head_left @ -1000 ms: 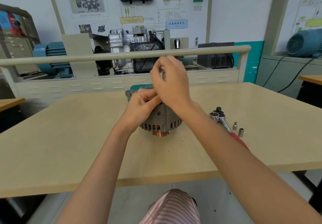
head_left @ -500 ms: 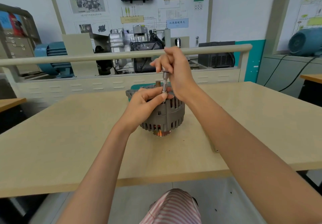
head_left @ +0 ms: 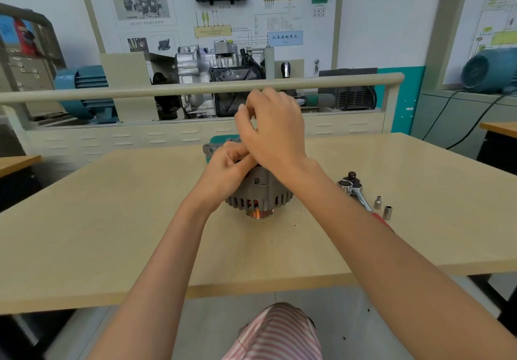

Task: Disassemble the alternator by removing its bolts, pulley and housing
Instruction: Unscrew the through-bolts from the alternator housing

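The grey alternator (head_left: 260,191) stands on the tan table (head_left: 112,219) with its copper-coloured pulley (head_left: 259,214) facing down. Both hands are over its top. My right hand (head_left: 275,133) is raised above it with its fingers curled; the thin socket driver it grips is hidden behind them. My left hand (head_left: 228,168) rests on the alternator's top edge, fingers curled and pinching at the driver's lower end, which is also hidden.
A ratchet wrench (head_left: 355,191) with a red handle lies to the right of the alternator, with two small sockets (head_left: 378,202) beside it. A rail and an engine display stand behind the table. A teal part (head_left: 223,138) shows behind the alternator.
Half a second ago my right hand stood upright and the driver's shaft showed below it. The hand has since turned over and now covers the shaft. My left hand has stayed in place.
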`<move>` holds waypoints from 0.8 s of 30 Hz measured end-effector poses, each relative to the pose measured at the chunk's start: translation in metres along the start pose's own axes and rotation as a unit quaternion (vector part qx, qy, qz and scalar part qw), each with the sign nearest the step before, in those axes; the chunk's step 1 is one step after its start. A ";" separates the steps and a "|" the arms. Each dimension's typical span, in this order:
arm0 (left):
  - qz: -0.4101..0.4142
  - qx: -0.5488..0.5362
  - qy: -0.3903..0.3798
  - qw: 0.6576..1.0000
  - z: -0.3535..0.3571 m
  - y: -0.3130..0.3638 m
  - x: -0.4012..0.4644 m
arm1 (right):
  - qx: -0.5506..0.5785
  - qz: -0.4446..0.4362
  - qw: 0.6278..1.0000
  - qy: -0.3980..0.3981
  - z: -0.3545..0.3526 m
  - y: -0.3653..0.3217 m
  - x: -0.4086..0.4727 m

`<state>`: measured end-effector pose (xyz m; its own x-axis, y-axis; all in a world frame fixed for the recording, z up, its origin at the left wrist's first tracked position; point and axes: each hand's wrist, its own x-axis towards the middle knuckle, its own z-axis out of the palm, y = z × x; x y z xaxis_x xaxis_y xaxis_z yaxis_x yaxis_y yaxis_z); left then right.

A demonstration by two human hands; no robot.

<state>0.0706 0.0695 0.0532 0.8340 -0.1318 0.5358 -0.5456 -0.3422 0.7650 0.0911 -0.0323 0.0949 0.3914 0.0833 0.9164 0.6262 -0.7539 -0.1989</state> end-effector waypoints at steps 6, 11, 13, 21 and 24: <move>0.004 -0.008 -0.022 1.000 0.000 -0.001 0.000 | 0.371 0.131 0.915 -0.094 -0.009 0.006 0.013; -0.001 -0.021 -0.017 1.000 0.002 -0.001 0.002 | 0.494 0.189 0.838 -0.131 -0.010 0.011 0.023; -0.005 -0.022 -0.014 1.000 0.002 -0.002 0.002 | 0.520 0.203 0.818 -0.139 -0.009 0.010 0.024; -0.001 -0.025 -0.039 0.999 -0.002 -0.002 0.003 | 0.495 0.183 0.837 -0.140 -0.004 0.007 0.022; 0.010 -0.033 -0.027 0.999 -0.001 -0.003 0.002 | 0.358 0.120 0.920 -0.106 -0.003 0.003 0.014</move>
<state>0.0739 0.0714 0.0523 0.8254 -0.1883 0.5321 -0.5645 -0.2773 0.7775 0.0966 -0.0353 0.1083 0.6514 0.1539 0.7430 0.7586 -0.1502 -0.6340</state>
